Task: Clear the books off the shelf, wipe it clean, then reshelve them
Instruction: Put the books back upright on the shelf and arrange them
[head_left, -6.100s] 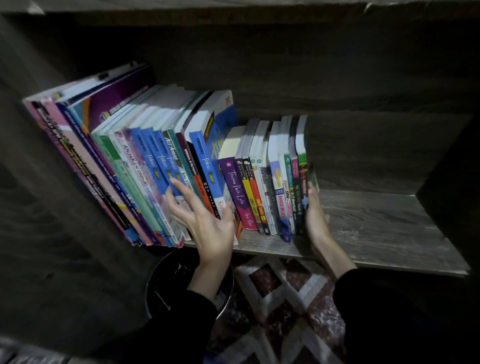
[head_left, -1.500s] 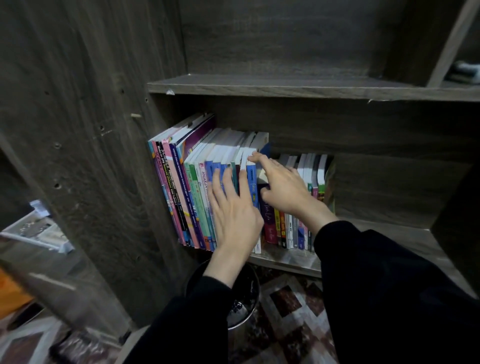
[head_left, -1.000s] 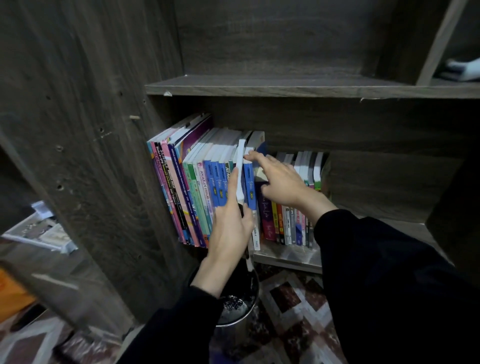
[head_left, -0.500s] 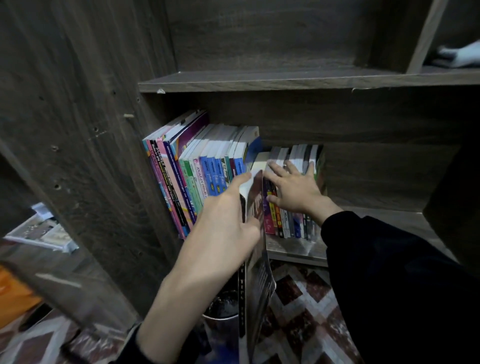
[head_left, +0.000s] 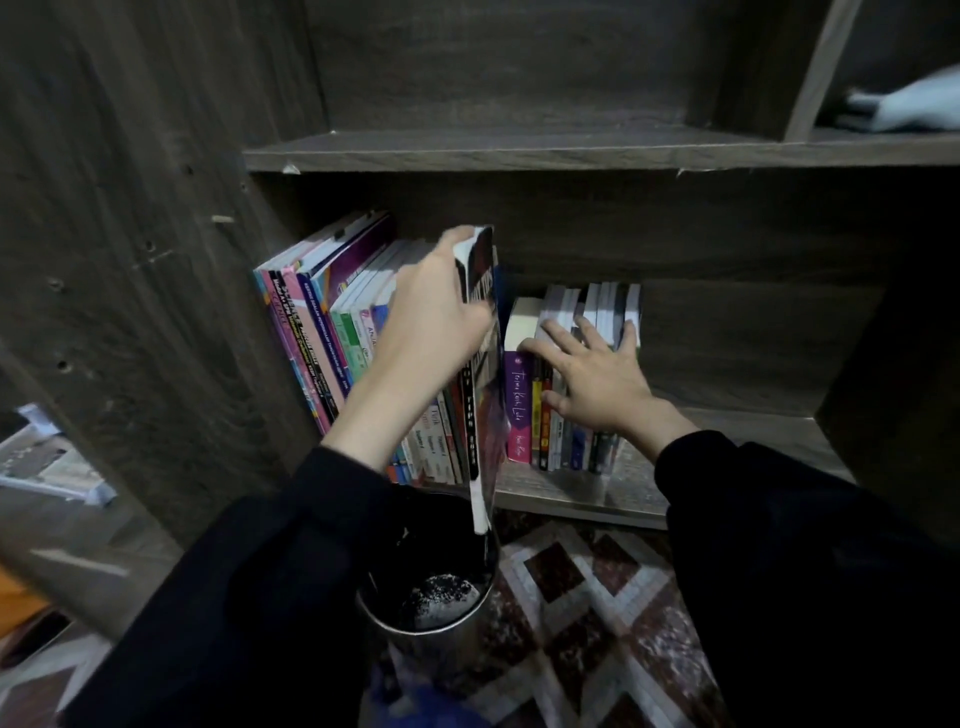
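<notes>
A row of tall books (head_left: 322, 322) leans against the left wall of the wooden shelf (head_left: 737, 431). My left hand (head_left: 431, 317) grips a thin dark-covered book (head_left: 485, 395), held upright in front of the row with its lower end past the shelf's front edge. To the right stands a group of smaller books (head_left: 524, 405), the nearest with a purple spine. My right hand (head_left: 592, 374) lies on their spines and tops with fingers spread.
A metal bin (head_left: 431, 587) with a dark liner stands on the floor under the held book. A patterned rug (head_left: 587, 613) covers the floor. An upper shelf board (head_left: 519, 150) runs above. A pale object (head_left: 904, 104) lies at the upper right. Papers (head_left: 47, 462) lie at the left.
My left hand has lifted the thin dark book higher, upright in front of the tall row. My right hand stays on the small books, now more spread.
</notes>
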